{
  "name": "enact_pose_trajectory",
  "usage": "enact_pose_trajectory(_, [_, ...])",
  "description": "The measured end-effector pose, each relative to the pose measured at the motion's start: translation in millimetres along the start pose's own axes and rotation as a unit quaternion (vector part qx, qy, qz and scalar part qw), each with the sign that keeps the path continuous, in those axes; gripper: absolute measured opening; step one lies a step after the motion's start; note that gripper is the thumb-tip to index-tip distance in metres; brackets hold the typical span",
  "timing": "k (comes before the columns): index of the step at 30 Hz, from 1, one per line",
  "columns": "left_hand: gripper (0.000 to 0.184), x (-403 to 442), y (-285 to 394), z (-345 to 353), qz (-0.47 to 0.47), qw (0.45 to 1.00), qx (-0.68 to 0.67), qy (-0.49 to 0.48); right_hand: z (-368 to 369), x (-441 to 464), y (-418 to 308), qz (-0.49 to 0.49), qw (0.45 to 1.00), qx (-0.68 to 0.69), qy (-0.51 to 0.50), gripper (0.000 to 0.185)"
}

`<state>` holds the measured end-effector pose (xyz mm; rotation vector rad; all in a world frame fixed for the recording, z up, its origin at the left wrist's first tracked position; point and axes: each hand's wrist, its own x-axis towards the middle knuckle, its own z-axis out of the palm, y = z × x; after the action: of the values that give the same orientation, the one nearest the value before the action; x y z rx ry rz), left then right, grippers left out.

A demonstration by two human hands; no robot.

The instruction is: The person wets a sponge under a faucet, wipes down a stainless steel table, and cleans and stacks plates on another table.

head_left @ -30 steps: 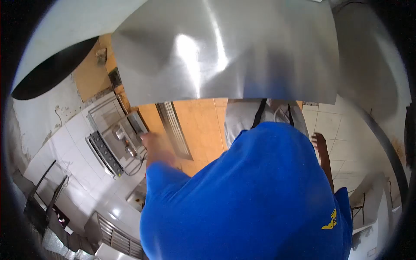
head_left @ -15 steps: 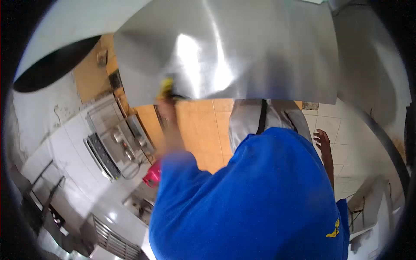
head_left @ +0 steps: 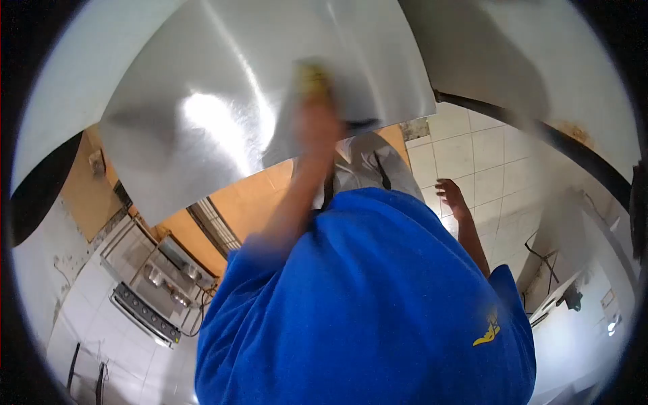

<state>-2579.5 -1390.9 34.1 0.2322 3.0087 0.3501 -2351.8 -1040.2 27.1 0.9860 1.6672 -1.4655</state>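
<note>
My left hand (head_left: 318, 128) is blurred by motion over the large shiny metal sheet (head_left: 162, 152). It is closed on a yellow object (head_left: 314, 79) that is too smeared to identify and lies against or just above the metal. A short dark thing (head_left: 362, 124) shows beside this hand, near the sheet's lower edge. Hanging low at my right side, my right hand (head_left: 452, 197) has its fingers apart and nothing in it, with pale floor tiles behind it.
At the lower left stand a stove with a row of knobs (head_left: 145, 314) and small metal pots (head_left: 154, 275). A dark pipe or hose (head_left: 563, 145) curves along the right. A floor grate (head_left: 214, 226) lies beyond the metal edge, and a white appliance-like surface (head_left: 574, 337) is at the lower right.
My left hand has come from near the stove to over the metal sheet, carrying the yellow object. The view has turned, shifting the sheet left. My right hand still hangs open.
</note>
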Motion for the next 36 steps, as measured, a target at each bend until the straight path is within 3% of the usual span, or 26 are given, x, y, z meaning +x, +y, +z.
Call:
enact_pose_trajectory(1, [0.017,1.2,70.5,-8.0,0.179,0.983,-0.012,0.033,8.2,-2.8,-9.9,-0.021,0.999,0.019,-0.016,0.039])
enact_pose_trajectory(2, [0.017,7.3,130.8,-1.7,0.254,0.962,-0.089,-0.051,12.9,0.8,-20.6,-0.045,0.998,0.04,-0.032,0.04])
enact_pose_trajectory(3, [0.024,11.6,180.3,7.2,0.313,0.891,-0.271,-0.187,21.3,-0.8,-28.7,-0.033,0.998,0.047,-0.034,0.042])
enact_pose_trajectory(4, [0.035,9.6,213.5,5.1,0.397,0.779,-0.395,-0.282,29.9,-6.1,-31.0,-0.018,0.998,0.054,-0.036,0.044])
enact_pose_trajectory(6, [0.047,8.2,233.9,-68.4,0.433,0.79,-0.327,-0.286,36.2,-23.2,-3.0,-0.085,0.986,0.123,-0.068,0.039])
enact_pose_trajectory(8, [0.052,9.8,206.8,-94.0,0.368,0.791,-0.433,-0.227,49.1,-19.7,10.1,0.066,0.991,0.114,-0.027,0.041])
enact_pose_trajectory(9, [0.053,19.8,169.9,-102.7,0.325,0.812,-0.432,-0.22,51.2,-22.7,27.2,0.08,0.994,0.075,-0.025,0.04])
enact_pose_trajectory(10, [0.047,29.2,118.1,-104.8,0.319,0.869,-0.342,-0.159,52.7,-22.6,53.8,0.091,0.995,0.037,-0.024,0.039])
enact_pose_trajectory(11, [0.039,29.5,31.3,-77.0,0.25,0.912,-0.303,-0.12,47.5,-4.0,121.7,0.065,0.996,0.021,-0.05,0.034])
enact_pose_trajectory(12, [0.033,30.1,-55.3,-49.5,0.177,0.944,-0.266,-0.088,38.9,-0.4,150.6,0.072,0.996,0.026,-0.055,0.033])
enact_pose_trajectory(13, [0.032,34.8,-92.8,-73.6,0.049,0.974,-0.218,-0.04,35.8,0.1,172.4,0.078,0.995,0.035,-0.057,0.032])
enact_pose_trajectory(15, [0.031,45.1,-167.3,-122.3,-0.23,0.961,-0.152,0.029,45.7,-10.8,175.3,0.121,0.991,0.051,-0.018,0.03])
enact_pose_trajectory(16, [0.034,49.7,-161.4,-113.2,-0.252,0.963,-0.087,0.041,51.3,-20.9,148.1,0.154,0.986,0.054,0.023,0.029])
enact_pose_trajectory(18, [0.04,60.7,-122.6,-89.1,-0.296,0.951,0.038,0.077,58.0,-17.5,148.0,0.142,0.987,0.079,-0.001,0.038])
enact_pose_trajectory(19, [0.042,76.1,-64.2,-61.3,-0.373,0.925,0.076,0.017,61.8,-19.2,123.9,0.145,0.986,0.083,0.002,0.039])
enact_pose_trajectory(21, [0.042,69.7,23.2,20.7,-0.015,0.993,-0.101,-0.062,70.1,-9.4,106.7,0.124,0.988,0.095,0.011,0.041])
enact_pose_trajectory(22, [0.043,68.1,62.7,72.4,0.172,0.96,-0.182,-0.124,72.8,-8.9,105.3,0.124,0.989,0.084,-0.015,0.041])
enact_pose_trajectory(23, [0.04,59.6,157.7,-8.5,0.202,0.911,-0.207,-0.293,74.3,-4.2,100.5,0.117,0.989,0.077,-0.037,0.041])
enact_pose_trajectory(24, [0.035,49.4,199.3,-39.0,0.287,0.906,-0.242,-0.198,74.4,9.9,86.5,0.1,0.991,0.069,-0.057,0.04])
enact_pose_trajectory(26, [0.039,47.7,200.1,-53.5,0.242,0.918,-0.288,-0.127,75.0,14.6,54.9,0.096,0.99,0.094,-0.046,0.04])
enact_pose_trajectory(27, [0.039,73.3,168.4,-73.3,0.239,0.927,-0.228,-0.177,74.5,14.0,42.9,0.075,0.99,0.113,-0.044,0.04])
enact_pose_trajectory(28, [0.034,86.5,113.4,-70.1,0.299,0.93,-0.186,0.101,73.9,11.6,31.1,0.055,0.989,0.134,-0.042,0.04])
enact_pose_trajectory(30, [0.033,138.2,-23.1,-88.1,0.051,0.982,-0.143,0.113,73.7,9.8,17.2,0.063,0.986,0.146,-0.041,0.042])
enact_pose_trajectory(32, [0.033,181.1,-120.4,-121.7,-0.159,0.972,-0.029,0.169,64.5,7.4,29.5,0.083,0.986,0.141,-0.038,0.043])
enact_pose_trajectory(34, [0.033,199.3,-135.1,-111.5,-0.202,0.961,0.03,0.185,52.1,4.4,60.0,0.113,0.987,0.117,-0.016,0.041])
enact_pose_trajectory(36, [0.033,183.8,-67.9,-77.1,-0.146,0.976,0.004,0.162,38.4,-0.5,73.9,0.132,0.984,0.119,-0.006,0.038])
